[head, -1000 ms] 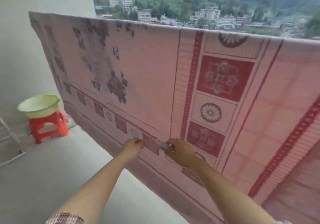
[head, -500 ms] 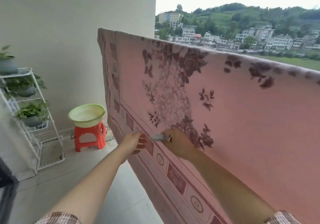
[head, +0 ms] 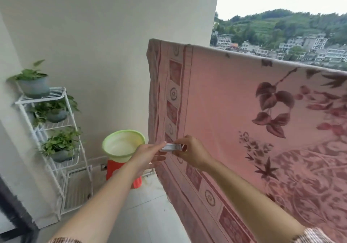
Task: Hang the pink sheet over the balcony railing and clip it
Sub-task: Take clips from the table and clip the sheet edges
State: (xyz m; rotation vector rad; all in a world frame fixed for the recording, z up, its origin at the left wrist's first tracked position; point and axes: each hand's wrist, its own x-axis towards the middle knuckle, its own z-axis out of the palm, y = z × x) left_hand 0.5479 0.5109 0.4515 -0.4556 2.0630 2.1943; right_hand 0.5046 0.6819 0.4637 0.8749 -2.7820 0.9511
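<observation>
Pink sheet (head: 225,111): it is draped over the balcony railing and hides the rail completely. The top fold runs along the rail line. The inner panel hangs toward you, down close to the floor (head: 146,214). The left edge, with its patterned border, hangs free near the wall (head: 112,36).

Clip (head: 171,147): small and pale, held in front of the border band, low on the panel and well below the top fold. You have both hands on it. Your left hand (head: 148,157) pinches the left end, and your right hand (head: 195,153) pinches the right end with curled fingers. You cannot tell from this view whether its jaws are parted or whether they bite any cloth.

Risks, as judged from here:
- No clip is visible along the top fold in view, so the sheet probably hangs by its own weight. A downward tug at the border, or a gust, could slide it off the rail.
- A clip fastened at this height would catch only hanging cloth, not cloth against rail, and would secure nothing. It likely needs to go up to the fold.
- A shared two-hand pinch is weak at handover. If one hand lets go early, the clip drops to the floor, or over the rail once it is raised.
- The green basin (head: 120,147) sits on the red stool (head: 112,169), near your left hand. A wide swing of that arm could knock it. The plant rack (head: 54,92) stands well apart, so the risk there is low.
</observation>
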